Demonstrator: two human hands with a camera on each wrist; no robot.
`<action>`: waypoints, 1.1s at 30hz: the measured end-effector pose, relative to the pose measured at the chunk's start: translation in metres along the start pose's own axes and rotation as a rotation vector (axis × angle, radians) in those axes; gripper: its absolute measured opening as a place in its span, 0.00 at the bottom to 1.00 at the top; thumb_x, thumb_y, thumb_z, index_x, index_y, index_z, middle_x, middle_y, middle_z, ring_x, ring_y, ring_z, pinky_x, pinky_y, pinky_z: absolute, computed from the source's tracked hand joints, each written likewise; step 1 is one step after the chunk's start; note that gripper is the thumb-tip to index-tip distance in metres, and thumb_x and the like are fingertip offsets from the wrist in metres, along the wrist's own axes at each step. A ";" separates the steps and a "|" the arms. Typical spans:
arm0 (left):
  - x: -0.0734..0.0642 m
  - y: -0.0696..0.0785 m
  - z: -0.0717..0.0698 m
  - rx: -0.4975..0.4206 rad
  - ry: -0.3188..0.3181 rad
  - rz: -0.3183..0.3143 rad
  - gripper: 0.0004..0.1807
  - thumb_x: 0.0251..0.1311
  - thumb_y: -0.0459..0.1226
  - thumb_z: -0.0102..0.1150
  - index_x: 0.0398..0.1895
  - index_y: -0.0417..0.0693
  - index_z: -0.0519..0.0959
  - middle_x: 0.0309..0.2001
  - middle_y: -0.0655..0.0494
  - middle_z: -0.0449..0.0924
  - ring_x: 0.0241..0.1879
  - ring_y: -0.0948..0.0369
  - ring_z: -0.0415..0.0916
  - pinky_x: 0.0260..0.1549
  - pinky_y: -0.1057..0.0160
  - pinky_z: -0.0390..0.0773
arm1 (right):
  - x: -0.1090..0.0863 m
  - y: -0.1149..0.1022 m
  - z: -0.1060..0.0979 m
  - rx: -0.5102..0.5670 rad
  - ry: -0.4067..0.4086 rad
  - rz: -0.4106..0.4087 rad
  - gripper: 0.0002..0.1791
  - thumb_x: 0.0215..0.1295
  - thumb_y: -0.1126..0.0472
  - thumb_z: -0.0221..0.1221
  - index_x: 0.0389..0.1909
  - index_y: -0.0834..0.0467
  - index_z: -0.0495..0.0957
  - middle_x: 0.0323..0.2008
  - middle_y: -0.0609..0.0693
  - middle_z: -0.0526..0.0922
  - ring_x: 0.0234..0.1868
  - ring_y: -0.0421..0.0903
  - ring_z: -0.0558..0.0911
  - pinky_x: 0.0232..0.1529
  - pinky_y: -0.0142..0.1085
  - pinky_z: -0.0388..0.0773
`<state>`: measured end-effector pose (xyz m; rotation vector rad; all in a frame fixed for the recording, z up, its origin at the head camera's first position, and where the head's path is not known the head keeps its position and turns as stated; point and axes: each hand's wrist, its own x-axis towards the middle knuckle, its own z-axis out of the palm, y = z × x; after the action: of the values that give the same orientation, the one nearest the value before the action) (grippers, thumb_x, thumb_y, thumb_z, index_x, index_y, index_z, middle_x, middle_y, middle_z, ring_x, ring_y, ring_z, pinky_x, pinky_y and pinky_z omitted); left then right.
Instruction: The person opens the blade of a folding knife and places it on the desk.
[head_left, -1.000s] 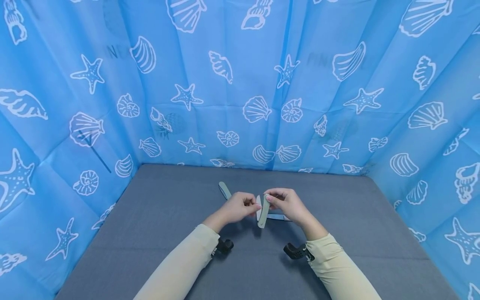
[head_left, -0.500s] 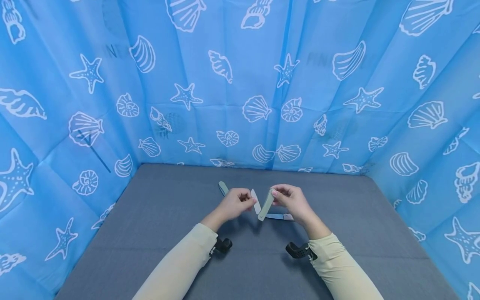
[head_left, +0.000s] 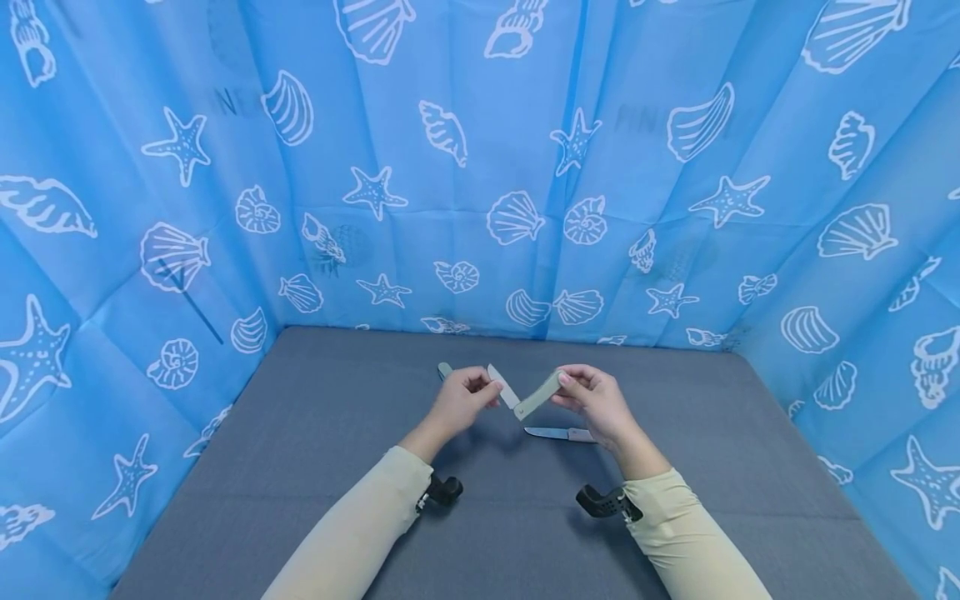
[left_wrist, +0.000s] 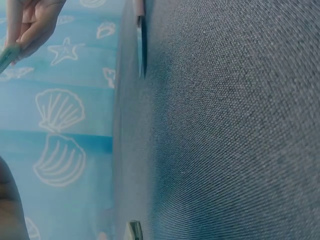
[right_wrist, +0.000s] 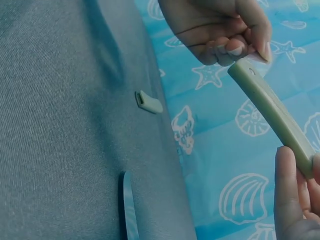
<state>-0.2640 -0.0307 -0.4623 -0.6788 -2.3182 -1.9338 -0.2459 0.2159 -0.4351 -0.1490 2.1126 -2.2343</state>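
Observation:
My left hand pinches the white blade of a pale green folding knife above the table. At the other end, my right hand holds its handle between thumb and fingers. Blade and handle spread in a wide V, joined at the pivot at the bottom. The right wrist view shows the green handle close up, its blade mostly hidden by the left fingers. Below the hands lies an unfolded knife with a pinkish handle, its blade pointing left. Another pale green handle lies behind my left hand, partly covered.
The grey cloth-covered table ends at a blue curtain printed with shells and starfish, which surrounds it at the back and sides. Black wrist mounts stick out from both sleeves just above the table.
The hands have moved apart and slightly up, spreading the green knife's blade and handle from nearly folded to a wide angle. More of the pink-handled knife now shows.

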 end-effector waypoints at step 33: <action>0.001 0.008 -0.036 -0.105 -0.293 -0.293 0.06 0.68 0.33 0.61 0.38 0.35 0.80 0.33 0.46 0.88 0.31 0.60 0.85 0.46 0.40 0.79 | 0.003 -0.011 -0.022 -0.114 -0.202 0.080 0.16 0.72 0.68 0.58 0.51 0.78 0.71 0.37 0.56 0.83 0.38 0.45 0.86 0.46 0.40 0.83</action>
<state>-0.2709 -0.0634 -0.4465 -0.7080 -2.6330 -2.2257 -0.2510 0.2385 -0.4254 -0.2780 2.0982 -1.9636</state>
